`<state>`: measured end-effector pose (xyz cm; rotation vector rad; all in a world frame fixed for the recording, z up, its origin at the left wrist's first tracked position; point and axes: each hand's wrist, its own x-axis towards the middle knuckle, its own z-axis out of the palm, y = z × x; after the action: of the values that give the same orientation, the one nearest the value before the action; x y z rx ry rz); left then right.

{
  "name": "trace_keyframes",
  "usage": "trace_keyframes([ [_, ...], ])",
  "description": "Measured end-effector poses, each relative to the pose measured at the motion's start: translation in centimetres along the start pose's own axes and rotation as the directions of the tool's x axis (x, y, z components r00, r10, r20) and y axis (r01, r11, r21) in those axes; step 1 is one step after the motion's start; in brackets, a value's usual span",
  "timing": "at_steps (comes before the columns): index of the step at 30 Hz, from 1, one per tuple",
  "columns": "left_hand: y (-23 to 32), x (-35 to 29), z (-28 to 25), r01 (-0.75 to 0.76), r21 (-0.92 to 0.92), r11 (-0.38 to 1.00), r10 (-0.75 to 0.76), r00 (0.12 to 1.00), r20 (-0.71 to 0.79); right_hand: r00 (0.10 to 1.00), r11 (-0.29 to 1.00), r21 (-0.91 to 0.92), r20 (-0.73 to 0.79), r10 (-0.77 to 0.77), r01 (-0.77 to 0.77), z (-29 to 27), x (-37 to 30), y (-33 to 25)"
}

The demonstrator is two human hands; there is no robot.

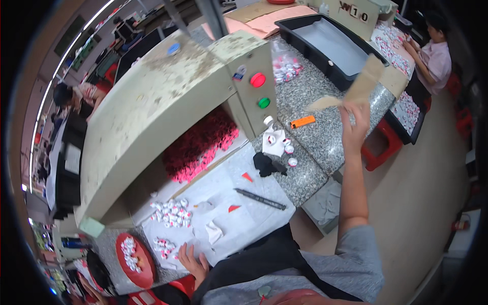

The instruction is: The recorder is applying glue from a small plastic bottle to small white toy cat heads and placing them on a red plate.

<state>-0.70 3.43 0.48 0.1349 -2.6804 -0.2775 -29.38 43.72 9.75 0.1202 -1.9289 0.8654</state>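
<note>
My right hand (354, 122) is raised over the speckled counter at the right, its fingers closed on a piece of brown cardboard (367, 81) that is smeared by motion. My left hand (193, 262) rests with fingers spread at the near edge of a white cloth (264, 213). Beside it lies a small group of white and red pieces (164, 247); a larger pile of similar pieces (173, 213) sits farther up. A black pen (260, 199), a crumpled white scrap (213, 232) and red triangular scraps (234, 208) lie on the cloth.
A cream machine (152, 96) with a red button (257, 80) and a green one (263, 102) holds many pink-red bits (203, 145). An orange lighter (303, 122), black cloth (267, 163), black tray (351, 76) and red bowl (147, 269) stand around. Other people work nearby.
</note>
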Motion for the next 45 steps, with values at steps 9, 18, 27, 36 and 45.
trace_keyframes([
  [9,-0.3,0.3,-5.4,-0.336,-0.482,0.809,0.137,0.906,-0.4,0.839,0.644,0.595,0.524,0.143,-0.481,-5.7,-16.6,-21.2],
  [18,0.8,-0.9,-10.7,0.15,-0.823,-0.548,-0.119,0.96,0.254,0.603,0.527,0.8,0.578,-0.55,-0.286,-1.4,-23.8,-36.2],
  [27,-18.6,-1.4,-15.4,-0.137,-0.756,-0.64,-0.626,0.664,0.409,0.321,0.526,0.842,0.469,-0.823,0.117,3.4,-27.3,-44.1],
  [36,-36.9,13.7,-9.4,0.228,-0.474,0.851,-0.345,0.922,-0.175,0.394,0.771,0.635,0.721,-0.57,-0.046,5.4,-27.7,-42.8],
  [45,-38.2,16.3,-1.6,-0.031,0.035,0.999,0.024,0.982,0.19,0.376,0.766,0.64,0.725,-0.577,-0.058,6.4,-25.9,-41.1],
])
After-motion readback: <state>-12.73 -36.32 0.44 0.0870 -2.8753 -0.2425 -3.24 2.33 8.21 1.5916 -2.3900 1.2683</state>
